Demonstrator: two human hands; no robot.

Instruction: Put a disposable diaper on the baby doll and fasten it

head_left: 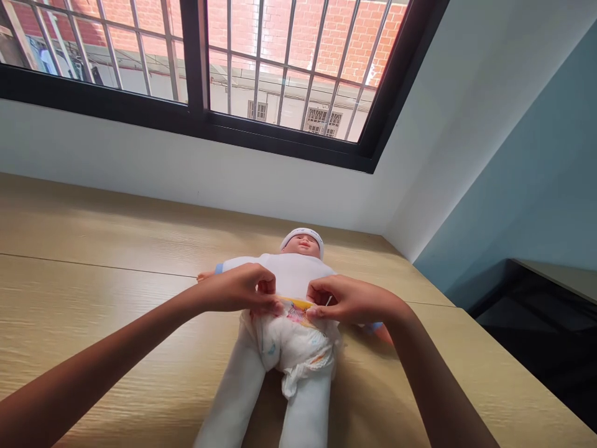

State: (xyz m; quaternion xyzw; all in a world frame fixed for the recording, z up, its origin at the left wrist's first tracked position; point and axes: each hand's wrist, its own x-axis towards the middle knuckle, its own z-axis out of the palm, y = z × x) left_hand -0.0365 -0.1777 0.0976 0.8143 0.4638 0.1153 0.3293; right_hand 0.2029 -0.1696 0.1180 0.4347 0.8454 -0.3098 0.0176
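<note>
A baby doll (298,274) in a white top, white leggings and a white cap lies on its back, head toward the window. Around its hips sits a white disposable diaper (298,348) with a yellow and pink printed front band. My left hand (254,289) pinches the band's left part between thumb and curled fingers. At the band's right part, my right hand (342,298) pinches in the same way. Both fingertips hide the edges of the band. A ruffled leg edge of the diaper sticks out over the doll's thigh on the right.
The doll lies on a light wooden table (93,323) with a seam across it. Behind it are a white wall (153,162) and a black-framed barred window (200,112). A dark piece of furniture (527,336) stands beyond the table's right edge.
</note>
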